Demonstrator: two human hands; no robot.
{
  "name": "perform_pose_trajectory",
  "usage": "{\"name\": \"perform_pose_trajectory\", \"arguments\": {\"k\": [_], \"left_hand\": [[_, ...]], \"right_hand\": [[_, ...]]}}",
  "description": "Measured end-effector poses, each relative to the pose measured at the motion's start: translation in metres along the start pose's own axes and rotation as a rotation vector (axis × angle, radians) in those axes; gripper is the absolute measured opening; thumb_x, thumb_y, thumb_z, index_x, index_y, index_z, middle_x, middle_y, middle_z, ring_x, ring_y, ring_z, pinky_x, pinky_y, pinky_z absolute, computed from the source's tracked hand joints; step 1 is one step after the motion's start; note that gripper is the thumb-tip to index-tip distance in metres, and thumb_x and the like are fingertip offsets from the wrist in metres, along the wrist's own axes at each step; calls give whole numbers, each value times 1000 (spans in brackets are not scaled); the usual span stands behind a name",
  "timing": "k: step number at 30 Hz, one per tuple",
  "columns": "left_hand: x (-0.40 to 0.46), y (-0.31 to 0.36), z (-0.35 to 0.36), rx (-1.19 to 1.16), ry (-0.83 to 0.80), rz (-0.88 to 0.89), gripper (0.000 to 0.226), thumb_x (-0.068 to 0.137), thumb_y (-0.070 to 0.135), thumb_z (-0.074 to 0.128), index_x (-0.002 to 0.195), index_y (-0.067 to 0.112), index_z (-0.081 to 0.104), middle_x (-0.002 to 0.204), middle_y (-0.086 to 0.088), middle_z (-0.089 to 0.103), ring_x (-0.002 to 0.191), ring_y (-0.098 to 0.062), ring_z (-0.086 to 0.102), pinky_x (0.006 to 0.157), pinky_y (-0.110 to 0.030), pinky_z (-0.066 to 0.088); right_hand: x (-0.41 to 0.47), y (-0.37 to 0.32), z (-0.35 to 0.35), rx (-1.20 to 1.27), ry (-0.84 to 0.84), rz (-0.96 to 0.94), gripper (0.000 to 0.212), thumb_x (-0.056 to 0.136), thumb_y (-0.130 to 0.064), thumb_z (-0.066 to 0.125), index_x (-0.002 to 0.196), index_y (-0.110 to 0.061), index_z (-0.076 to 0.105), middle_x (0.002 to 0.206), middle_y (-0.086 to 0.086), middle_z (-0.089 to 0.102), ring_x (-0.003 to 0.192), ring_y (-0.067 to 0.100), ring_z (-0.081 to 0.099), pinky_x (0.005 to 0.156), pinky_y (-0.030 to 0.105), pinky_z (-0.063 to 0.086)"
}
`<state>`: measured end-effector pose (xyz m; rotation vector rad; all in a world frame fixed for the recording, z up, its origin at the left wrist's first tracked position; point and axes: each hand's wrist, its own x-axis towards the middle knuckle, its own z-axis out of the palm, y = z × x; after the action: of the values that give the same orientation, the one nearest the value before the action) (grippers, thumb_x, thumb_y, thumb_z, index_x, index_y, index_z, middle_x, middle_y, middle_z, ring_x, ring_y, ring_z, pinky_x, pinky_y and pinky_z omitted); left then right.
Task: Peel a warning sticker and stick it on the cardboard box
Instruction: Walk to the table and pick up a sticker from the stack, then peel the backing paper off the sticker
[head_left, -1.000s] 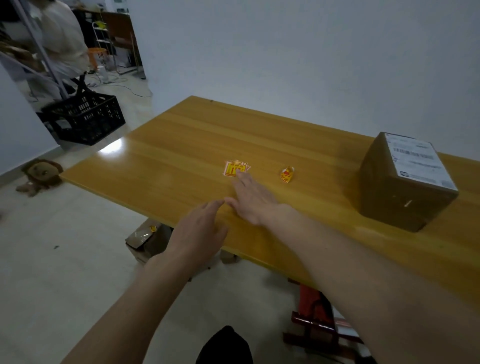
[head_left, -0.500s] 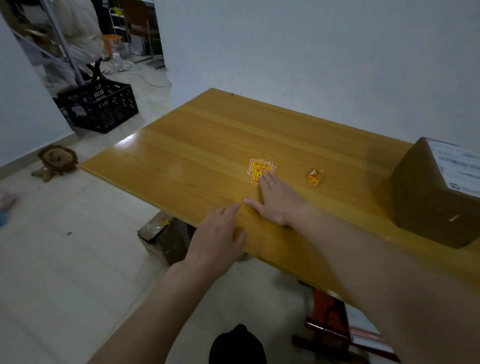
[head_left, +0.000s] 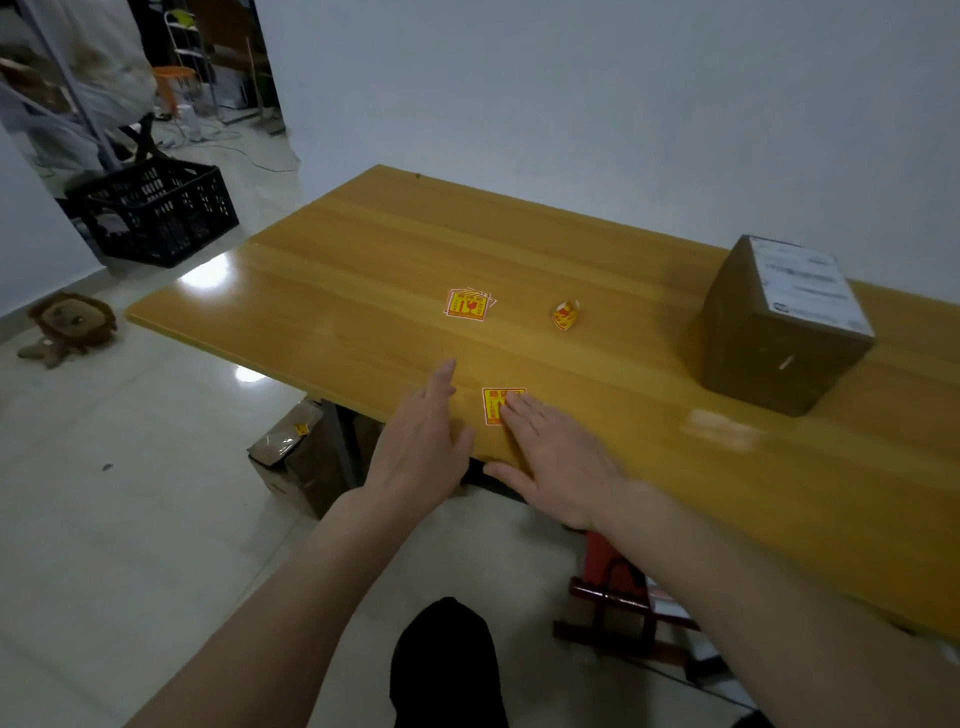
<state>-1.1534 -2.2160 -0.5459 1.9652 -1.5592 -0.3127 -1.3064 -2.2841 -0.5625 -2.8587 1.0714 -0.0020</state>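
From the head view, the task is only beginning — one warning sticker (head_left: 501, 405) is lying flat near the table (head_left: 363, 249) edge, unpeeled, yellow with red print. The right hand (head_left: 550, 457) is pressing flat fingers on it; the left hand (head_left: 421, 441) is resting spread, holding nothing. The cardboard box (head_left: 769, 338) is standing well apart — unstickered on its visible faces.

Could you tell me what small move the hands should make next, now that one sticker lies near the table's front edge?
Probably bring the left hand over to pick at a corner of the single sticker. The right hand has its fingertips flat on it, pinning it to the table, so it is not yet lifted or peeled. The cardboard box stands apart, to the right.
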Motion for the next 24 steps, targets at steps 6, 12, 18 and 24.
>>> {"name": "perform_pose_trajectory", "arguments": {"k": [6,12,18,24], "left_hand": [[2,-3,7,-60,-20,-14,66,91,10,53,147,19,18,135,-3,53,121,-24,49,99,-36,38],[-18,19,24,-96,-76,2,64,90,5,53,146,18,24,134,-4,55,124,-23,50,103,-39,40],[-28,59,36,-264,-160,-52,73,84,10,67,145,22,28,137,0,51,125,-16,48,99,-32,41],[-25,111,37,-732,-201,-185,31,79,3,71,110,4,66,92,-7,71,75,-7,67,64,-12,53]], "right_hand": [[-8,3,23,44,137,-65,55,82,-27,66,130,-4,52,140,15,52,130,28,49,111,40,31],[-33,10,17,230,339,49,32,68,3,75,98,-10,71,92,10,74,82,31,70,69,36,59],[-63,28,-27,865,369,459,14,85,-14,67,73,-9,70,81,9,71,82,22,65,74,36,51],[-90,37,-52,1204,421,529,34,78,-15,74,54,-17,50,53,-3,44,49,8,37,48,17,32]]}}
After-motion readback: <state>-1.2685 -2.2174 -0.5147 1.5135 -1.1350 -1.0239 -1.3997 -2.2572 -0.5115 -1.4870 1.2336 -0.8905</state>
